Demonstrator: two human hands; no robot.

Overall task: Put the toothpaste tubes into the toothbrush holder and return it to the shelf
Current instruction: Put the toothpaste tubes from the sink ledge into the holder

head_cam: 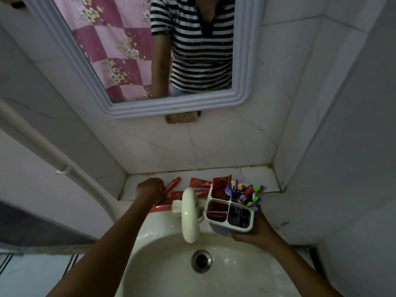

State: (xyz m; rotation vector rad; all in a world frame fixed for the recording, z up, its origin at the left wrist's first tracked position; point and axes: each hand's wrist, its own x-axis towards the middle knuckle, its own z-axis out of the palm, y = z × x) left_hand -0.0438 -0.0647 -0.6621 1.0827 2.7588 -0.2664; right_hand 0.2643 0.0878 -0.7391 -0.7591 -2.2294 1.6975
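Note:
My right hand [256, 232] grips a white four-compartment toothbrush holder [230, 221] from below, held over the sink's right side. Bright toothbrushes [249, 196] fill its far right compartment and red toothpaste tubes [221, 186] stand in the two left ones. My left hand [150, 189] is closed on a red toothpaste tube [172, 184] lying on the tiled shelf [257, 175]. Another red tube [200, 182] lies further right on the shelf. More red tubes [176, 195] lie near the tap, partly hidden.
A white tap [189, 215] rises between my hands over the white sink [167, 262] with its metal drain [201, 261]. A framed mirror [150, 108] hangs above. Tiled walls close in on the left and right, and a white pipe [53, 155] runs along the left wall.

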